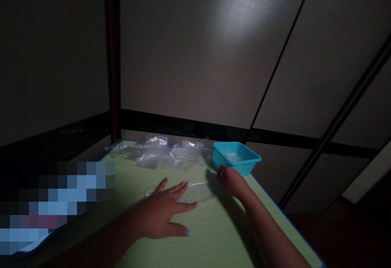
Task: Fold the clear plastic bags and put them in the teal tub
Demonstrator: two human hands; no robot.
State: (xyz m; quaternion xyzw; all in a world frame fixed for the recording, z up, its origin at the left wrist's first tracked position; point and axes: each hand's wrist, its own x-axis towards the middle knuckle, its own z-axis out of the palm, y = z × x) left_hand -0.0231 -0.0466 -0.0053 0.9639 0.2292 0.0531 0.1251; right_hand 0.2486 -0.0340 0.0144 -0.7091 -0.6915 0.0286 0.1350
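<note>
My left hand [166, 211] lies on a clear plastic bag [198, 192] with its fingers spread wide, pressing it against the light green tabletop. The bag stretches flat to the right, and part of it is hidden under that hand. Close to the bag's right end, my right hand [232, 181] is closed with the fingers curled together. Whatever its fingertips pinch, if anything, is too small and dark to make out. Just behind the right hand stands a turquoise plastic basin [252, 161] with something whitish [233, 157] inside.
Several crumpled clear plastic bags [155, 154] lie along the far edge of the green table [122, 203], which has a blue rim. Dark panelled cabinet doors [189, 56] rise directly behind it. A pixelated area covers the lower left.
</note>
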